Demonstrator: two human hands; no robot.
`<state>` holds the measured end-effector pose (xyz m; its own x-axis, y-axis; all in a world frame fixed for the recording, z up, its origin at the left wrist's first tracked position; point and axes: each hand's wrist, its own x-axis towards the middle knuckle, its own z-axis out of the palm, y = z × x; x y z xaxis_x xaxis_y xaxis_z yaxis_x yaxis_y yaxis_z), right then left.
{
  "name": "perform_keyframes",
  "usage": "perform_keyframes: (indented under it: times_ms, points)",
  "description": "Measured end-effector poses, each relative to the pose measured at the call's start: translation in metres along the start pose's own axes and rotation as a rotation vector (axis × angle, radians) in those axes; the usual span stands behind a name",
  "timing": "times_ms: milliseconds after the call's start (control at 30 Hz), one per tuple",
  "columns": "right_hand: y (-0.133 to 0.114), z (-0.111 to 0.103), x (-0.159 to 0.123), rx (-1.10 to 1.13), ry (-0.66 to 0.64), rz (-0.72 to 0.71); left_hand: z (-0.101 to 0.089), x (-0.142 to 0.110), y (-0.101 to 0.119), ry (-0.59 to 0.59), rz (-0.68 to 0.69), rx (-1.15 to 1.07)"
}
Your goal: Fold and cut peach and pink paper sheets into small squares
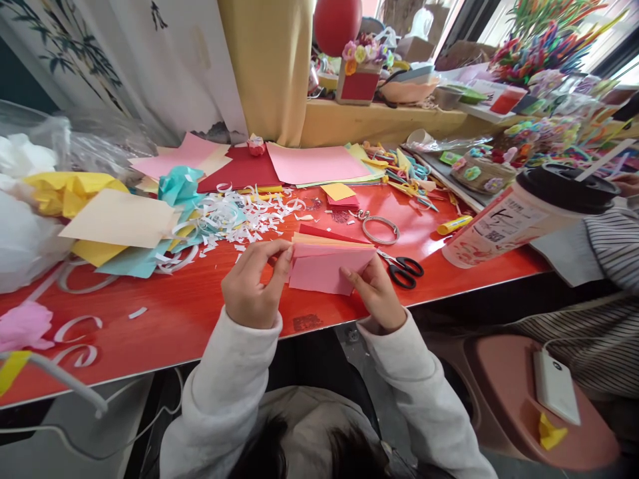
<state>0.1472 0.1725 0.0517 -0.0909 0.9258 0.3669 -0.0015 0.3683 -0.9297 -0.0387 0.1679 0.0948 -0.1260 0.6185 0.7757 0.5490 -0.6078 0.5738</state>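
Note:
Between my two hands is a small stack of coloured paper sheets (322,271), pink in front with cream, orange and red edges showing behind. My left hand (257,283) pinches the stack at its upper left corner, thumb against fingertips. On the right side, my right hand (377,293) grips the stack with the thumb on the pink face and the fingers behind. Black-handled scissors (405,271) lie just right of my right hand, their blades partly hidden. Behind the stack, a metal ring (380,229) rests on the red table (200,313).
Shredded white paper (244,216) and a cream sheet (120,218) lie at left. Pink sheets (317,164) and a small yellow square (338,192) lie behind. A lidded cup (509,219) stands right, near a person's striped sleeve (616,243). A power bank (556,386) sits on a stool.

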Motion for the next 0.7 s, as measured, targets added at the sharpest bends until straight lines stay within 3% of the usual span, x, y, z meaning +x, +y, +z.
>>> perform_keyframes:
  times_ms: [233, 400, 500, 700]
  points:
    - [-0.001, 0.000, 0.000, -0.078, 0.076, -0.035, 0.004, -0.001, -0.003, -0.050, -0.185, -0.193]
    - [-0.002, 0.002, 0.000, -0.092, 0.054, -0.033, 0.018, -0.016, -0.017, -0.293, -0.251, -0.419]
    - [-0.001, 0.004, -0.001, -0.102, 0.018, -0.043, 0.026, -0.022, -0.020, -0.419, -0.256, -0.388]
    - [0.002, 0.002, -0.001, -0.202, 0.041, -0.077, 0.027, -0.022, -0.023, -0.501, -0.324, -0.341]
